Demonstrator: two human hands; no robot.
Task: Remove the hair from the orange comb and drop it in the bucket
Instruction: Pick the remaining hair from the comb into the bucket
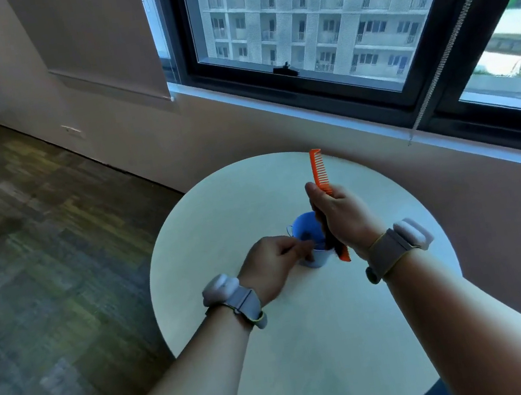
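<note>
My right hand (341, 218) grips the orange comb (319, 171) by its middle and holds it nearly upright over the table. A clump of dark hair (330, 241) clings to the comb's lower teeth, just above and beside the small blue bucket (308, 227). My left hand (273, 263) hovers at the bucket's left rim with fingers curled together, and a dark bit shows at the fingertips. Some dark hair lies inside the bucket.
The bucket stands near the middle of a round pale table (220, 210). A wall with a large window (326, 16) runs behind the table. Carpeted floor (38, 249) spreads to the left. Both wrists wear strapped bands.
</note>
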